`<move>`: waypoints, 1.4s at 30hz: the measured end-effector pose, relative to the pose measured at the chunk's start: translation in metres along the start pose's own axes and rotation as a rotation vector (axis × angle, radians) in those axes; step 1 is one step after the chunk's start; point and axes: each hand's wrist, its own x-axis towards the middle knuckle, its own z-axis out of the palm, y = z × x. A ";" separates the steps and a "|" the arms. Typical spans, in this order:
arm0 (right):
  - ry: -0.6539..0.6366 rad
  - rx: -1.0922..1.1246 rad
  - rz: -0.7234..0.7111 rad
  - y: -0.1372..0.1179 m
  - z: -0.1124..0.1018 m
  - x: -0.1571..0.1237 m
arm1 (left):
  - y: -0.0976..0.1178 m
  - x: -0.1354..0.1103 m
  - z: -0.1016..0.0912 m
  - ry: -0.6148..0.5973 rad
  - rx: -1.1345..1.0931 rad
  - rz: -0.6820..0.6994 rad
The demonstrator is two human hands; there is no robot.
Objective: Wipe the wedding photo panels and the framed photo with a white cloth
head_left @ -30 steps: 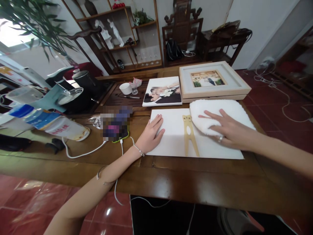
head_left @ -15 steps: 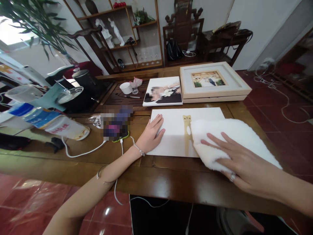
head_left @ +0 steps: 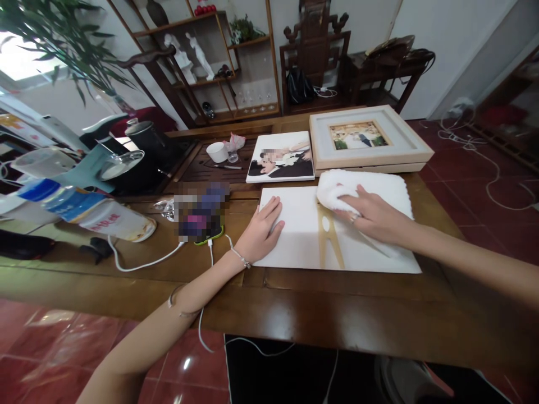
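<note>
A white rectangular board (head_left: pixel 290 247) lies flat on the wooden table, with a tan Y-shaped figure (head_left: pixel 326 235) on its face. My left hand (head_left: pixel 263 229) rests flat on the board's left end, fingers stretched out. In my right hand (head_left: pixel 370 216) is a fluffy white cloth (head_left: pixel 385 185), bunched under the fingertips and pressed onto the board's upper right part. The cloth covers the top of the tan figure and the board's far right corner. Part of the fingers sinks into the cloth and is hidden.
Behind the board lie a photo panel (head_left: pixel 280 163) and a stack of wooden frames (head_left: pixel 370 163). A phone with a green edge (head_left: pixel 210 235), a white cable (head_left: pixel 143 265) and a large plastic bottle (head_left: pixel 92 210) are at the left. A white cup (head_left: pixel 217 151) sits on the tea tray.
My right hand has moved away from me and slightly left with the cloth, uncovering the board's near right corner and the figure's lower legs. My left hand has stayed in place.
</note>
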 end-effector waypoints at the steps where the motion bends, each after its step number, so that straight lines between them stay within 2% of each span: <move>1: 0.012 -0.004 0.010 -0.002 0.003 0.008 | 0.000 0.000 0.000 0.002 -0.003 0.000; 4: 0.024 -0.036 -0.035 -0.012 0.015 0.021 | -0.001 0.000 0.000 0.001 -0.013 -0.009; 6: 0.018 -0.065 -0.101 -0.023 0.022 0.017 | 0.000 0.000 0.000 -0.005 -0.013 -0.015; 13: -0.106 -0.048 -0.276 -0.087 0.036 -0.041 | 0.002 0.001 -0.002 -0.006 -0.003 -0.023; 16: -0.150 -0.003 -0.348 -0.102 0.037 -0.056 | 0.002 0.001 -0.002 -0.008 -0.005 -0.025; 20: -0.159 0.043 -0.345 -0.091 0.032 -0.046 | 0.001 0.001 -0.001 -0.011 0.002 -0.022; 24: -0.085 0.021 -0.313 -0.060 0.027 -0.010 | 0.000 0.001 0.000 -0.003 0.000 -0.016; 28: -0.084 0.011 -0.266 -0.030 0.019 0.032 | 0.001 0.001 -0.001 -0.005 -0.008 -0.023; 32: -0.060 0.086 -0.197 -0.017 0.013 0.059 | 0.001 0.000 -0.002 -0.010 -0.015 -0.027; 36: -0.058 0.036 -0.224 -0.023 0.018 0.054 | 0.000 0.000 -0.002 -0.003 -0.014 -0.020; 42: -0.079 0.016 -0.270 -0.064 0.033 0.000 | 0.001 0.001 -0.002 -0.010 -0.015 -0.013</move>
